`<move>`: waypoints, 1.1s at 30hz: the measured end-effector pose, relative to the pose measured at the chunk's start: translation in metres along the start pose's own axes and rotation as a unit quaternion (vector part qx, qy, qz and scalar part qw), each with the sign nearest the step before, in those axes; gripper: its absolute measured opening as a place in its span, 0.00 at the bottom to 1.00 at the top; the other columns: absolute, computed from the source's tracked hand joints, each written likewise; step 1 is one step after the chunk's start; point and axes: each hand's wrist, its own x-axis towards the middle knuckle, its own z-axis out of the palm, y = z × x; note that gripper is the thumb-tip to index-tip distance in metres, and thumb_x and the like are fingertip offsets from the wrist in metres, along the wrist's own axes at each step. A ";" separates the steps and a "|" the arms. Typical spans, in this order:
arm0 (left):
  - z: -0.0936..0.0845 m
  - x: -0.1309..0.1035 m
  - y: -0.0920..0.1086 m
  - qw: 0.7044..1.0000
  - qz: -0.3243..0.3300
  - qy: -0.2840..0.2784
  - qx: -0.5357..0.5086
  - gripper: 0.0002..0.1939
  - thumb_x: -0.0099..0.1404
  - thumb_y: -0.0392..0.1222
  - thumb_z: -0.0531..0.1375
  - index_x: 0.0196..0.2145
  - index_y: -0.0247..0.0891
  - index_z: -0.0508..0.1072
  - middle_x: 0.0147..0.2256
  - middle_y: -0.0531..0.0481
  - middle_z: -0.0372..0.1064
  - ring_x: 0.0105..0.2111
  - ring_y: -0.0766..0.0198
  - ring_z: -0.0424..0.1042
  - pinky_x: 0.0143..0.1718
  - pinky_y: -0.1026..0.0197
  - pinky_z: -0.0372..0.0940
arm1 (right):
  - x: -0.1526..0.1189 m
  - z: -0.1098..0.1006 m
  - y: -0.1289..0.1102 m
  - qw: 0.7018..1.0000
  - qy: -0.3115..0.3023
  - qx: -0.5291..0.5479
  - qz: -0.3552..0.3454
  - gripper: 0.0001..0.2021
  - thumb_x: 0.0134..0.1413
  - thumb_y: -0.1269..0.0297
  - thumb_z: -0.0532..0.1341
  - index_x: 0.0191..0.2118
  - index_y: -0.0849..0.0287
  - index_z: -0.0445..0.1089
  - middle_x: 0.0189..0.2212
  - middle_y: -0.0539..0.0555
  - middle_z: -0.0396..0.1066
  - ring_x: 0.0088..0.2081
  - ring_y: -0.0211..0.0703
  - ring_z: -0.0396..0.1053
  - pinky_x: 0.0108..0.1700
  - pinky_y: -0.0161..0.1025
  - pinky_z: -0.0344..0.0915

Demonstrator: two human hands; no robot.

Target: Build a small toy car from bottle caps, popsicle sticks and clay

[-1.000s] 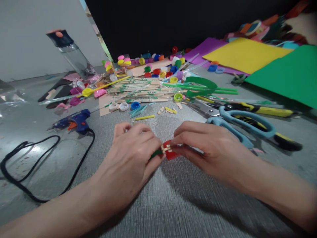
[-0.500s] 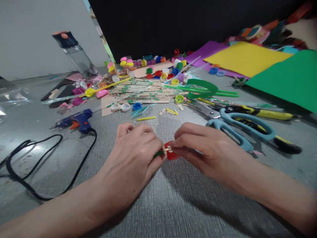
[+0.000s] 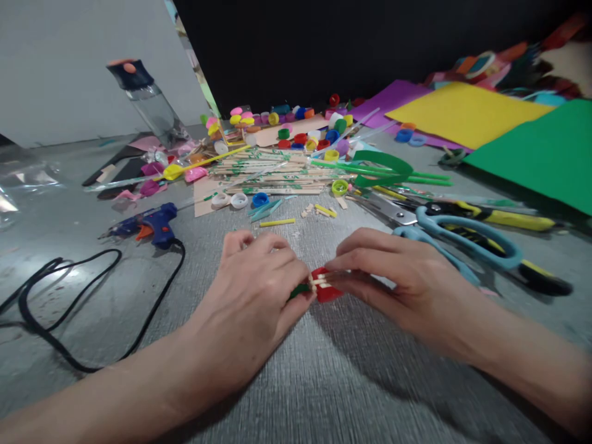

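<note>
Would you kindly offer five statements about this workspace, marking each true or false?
1. The red piece is between the left hand and the right hand. True.
2. The scissors have orange handles. False: light blue.
3. The glue gun is nearer the left hand than the right. True.
4. The bottle is right of the scissors. False: it is left of them.
5. The yellow sheet is left of the green sheet. True.

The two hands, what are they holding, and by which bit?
The left hand pinches a green piece beside the pale sticks. The right hand is at the red piece's right side; whether it grips that or the sticks is hidden.
</note>
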 end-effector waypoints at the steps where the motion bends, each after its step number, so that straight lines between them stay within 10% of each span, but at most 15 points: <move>1: 0.000 0.000 0.000 1.000 0.001 0.001 0.000 0.07 0.70 0.40 0.59 0.33 0.39 0.74 0.35 0.49 0.75 0.43 0.51 0.69 0.46 0.44 0.51 | 0.000 0.000 0.000 1.000 -0.001 -0.001 0.000 0.06 0.69 0.70 0.59 0.41 0.60 0.73 0.40 0.54 0.70 0.39 0.39 0.69 0.39 0.37 0.63; 33: 0.001 -0.001 0.002 0.999 0.012 0.005 0.031 0.11 0.72 0.41 0.56 0.32 0.39 0.73 0.34 0.47 0.75 0.43 0.50 0.69 0.45 0.43 0.52 | 0.001 0.006 -0.006 1.000 -0.011 -0.008 -0.003 0.10 0.68 0.74 0.57 0.36 0.65 0.75 0.37 0.56 0.69 0.36 0.42 0.67 0.37 0.40 0.63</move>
